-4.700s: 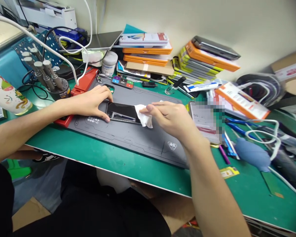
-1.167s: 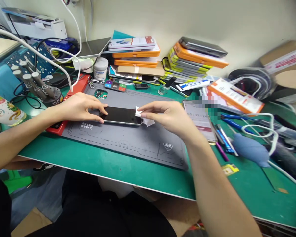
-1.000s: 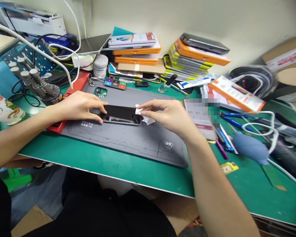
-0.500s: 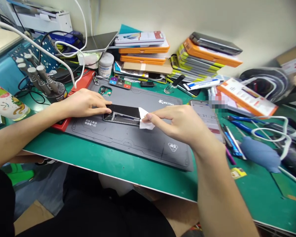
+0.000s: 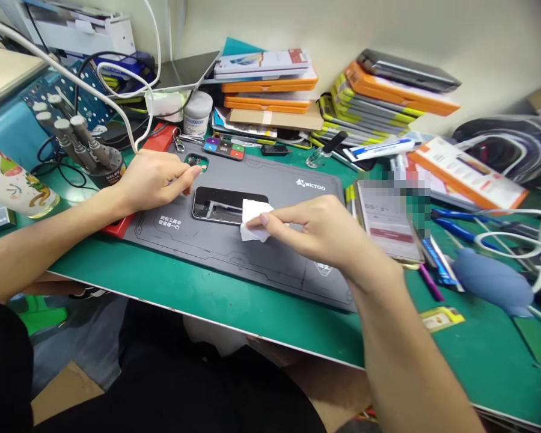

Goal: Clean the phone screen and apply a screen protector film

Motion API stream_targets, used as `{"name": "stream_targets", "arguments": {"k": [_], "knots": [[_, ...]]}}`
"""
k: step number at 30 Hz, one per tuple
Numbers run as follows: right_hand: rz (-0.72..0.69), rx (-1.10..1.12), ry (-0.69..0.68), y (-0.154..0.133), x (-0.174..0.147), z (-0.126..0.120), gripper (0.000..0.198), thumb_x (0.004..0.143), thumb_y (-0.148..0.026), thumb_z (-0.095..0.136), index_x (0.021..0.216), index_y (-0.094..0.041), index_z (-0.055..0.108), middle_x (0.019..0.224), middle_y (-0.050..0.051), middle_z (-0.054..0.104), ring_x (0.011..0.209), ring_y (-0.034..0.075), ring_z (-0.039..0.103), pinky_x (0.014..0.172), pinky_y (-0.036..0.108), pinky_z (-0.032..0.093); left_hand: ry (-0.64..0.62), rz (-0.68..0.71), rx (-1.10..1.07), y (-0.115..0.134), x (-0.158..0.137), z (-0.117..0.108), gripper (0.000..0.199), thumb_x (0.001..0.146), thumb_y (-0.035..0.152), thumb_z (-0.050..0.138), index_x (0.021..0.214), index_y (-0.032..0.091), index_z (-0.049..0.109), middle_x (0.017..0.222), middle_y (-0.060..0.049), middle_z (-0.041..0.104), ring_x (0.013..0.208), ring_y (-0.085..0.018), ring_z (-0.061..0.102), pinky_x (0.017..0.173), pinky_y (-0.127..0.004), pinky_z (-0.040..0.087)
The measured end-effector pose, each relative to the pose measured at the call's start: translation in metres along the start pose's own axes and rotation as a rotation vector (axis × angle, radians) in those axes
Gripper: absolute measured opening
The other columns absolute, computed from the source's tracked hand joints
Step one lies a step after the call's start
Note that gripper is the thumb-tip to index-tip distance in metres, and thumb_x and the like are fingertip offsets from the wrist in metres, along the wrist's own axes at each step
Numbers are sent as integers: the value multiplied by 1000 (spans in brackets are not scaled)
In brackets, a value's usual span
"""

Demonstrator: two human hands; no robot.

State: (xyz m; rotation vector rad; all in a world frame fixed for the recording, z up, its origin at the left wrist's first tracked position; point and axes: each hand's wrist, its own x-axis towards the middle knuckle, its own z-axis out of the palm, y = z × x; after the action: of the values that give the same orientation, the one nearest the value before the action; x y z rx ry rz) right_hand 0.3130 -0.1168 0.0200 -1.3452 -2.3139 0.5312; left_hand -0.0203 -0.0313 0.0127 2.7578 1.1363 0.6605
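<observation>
A black smartphone (image 5: 228, 198) lies flat with its glossy screen up on a dark grey work mat (image 5: 234, 246), and light reflects in the glass. My right hand (image 5: 315, 231) pinches a white wipe (image 5: 255, 216) between thumb and fingers. The wipe covers the phone's right part and hangs past its near edge. Just left of the phone, my left hand (image 5: 165, 180) is raised off it with the fingers curled in, and nothing shows in them. Behind that hand, small parts (image 5: 197, 162) sit in a recess of the mat.
Screwdrivers stand in a round holder (image 5: 106, 165) at left, near a patterned cup (image 5: 15, 180). Orange boxes (image 5: 270, 87) and yellow-edged cases (image 5: 369, 102) are stacked behind. At right lie another phone (image 5: 385, 219), blue-handled pliers (image 5: 464, 228) and a blue air blower (image 5: 491, 279).
My left hand has let go of the phone's left end and lifted off, its fingers curling. My right hand has moved the wipe left over the screen. The view has shifted slightly.
</observation>
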Motion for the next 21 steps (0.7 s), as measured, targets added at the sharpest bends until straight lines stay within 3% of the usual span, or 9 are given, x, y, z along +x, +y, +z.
{"name": "stream_targets", "arguments": {"k": [2, 6, 9, 12, 17, 21], "knots": [[-42, 24, -22, -6, 3, 10, 36, 108, -46, 60, 101, -35, 93, 96, 0, 90, 84, 26, 86, 76, 37, 62, -9, 2, 27, 2, 0, -1, 69, 114, 58, 36, 70, 24, 76, 70, -2, 74, 74, -18, 75, 91, -38, 60], [-149, 92, -36, -14, 8, 30, 37, 112, -41, 55, 119, -33, 91, 123, -2, 88, 122, 30, 84, 97, 41, 65, -28, 4, 77, 4, 1, -2, 69, 112, 59, 35, 67, 25, 74, 66, -3, 70, 71, -21, 73, 88, -41, 58], [-173, 122, -11, -13, 9, 35, 36, 113, -38, 55, 120, -34, 91, 127, -2, 87, 131, 31, 80, 106, 45, 65, -41, 3, 107, 3, 1, -1, 68, 112, 58, 35, 68, 25, 74, 66, -5, 70, 73, -23, 74, 86, -43, 57], [-145, 105, 26, -7, 9, 28, 34, 110, -37, 58, 110, -34, 93, 116, -1, 90, 127, 31, 82, 108, 45, 65, -52, 12, 127, 2, 0, 0, 64, 111, 57, 38, 71, 25, 75, 66, -5, 69, 76, -24, 76, 88, -44, 56], [-30, 107, -6, -2, 9, 9, 34, 107, -38, 61, 95, -36, 92, 101, -2, 91, 98, 27, 88, 91, 40, 67, -51, 14, 130, 3, -1, 1, 57, 112, 55, 40, 77, 25, 73, 68, -4, 68, 78, -24, 75, 88, -42, 55], [25, 117, -13, -1, 9, -1, 34, 105, -38, 62, 88, -35, 91, 96, -2, 90, 93, 27, 88, 89, 39, 67, -9, -69, 59, 6, 1, 0, 32, 110, 49, 52, 107, 24, 72, 92, -4, 76, 97, -23, 76, 95, -38, 56]]}}
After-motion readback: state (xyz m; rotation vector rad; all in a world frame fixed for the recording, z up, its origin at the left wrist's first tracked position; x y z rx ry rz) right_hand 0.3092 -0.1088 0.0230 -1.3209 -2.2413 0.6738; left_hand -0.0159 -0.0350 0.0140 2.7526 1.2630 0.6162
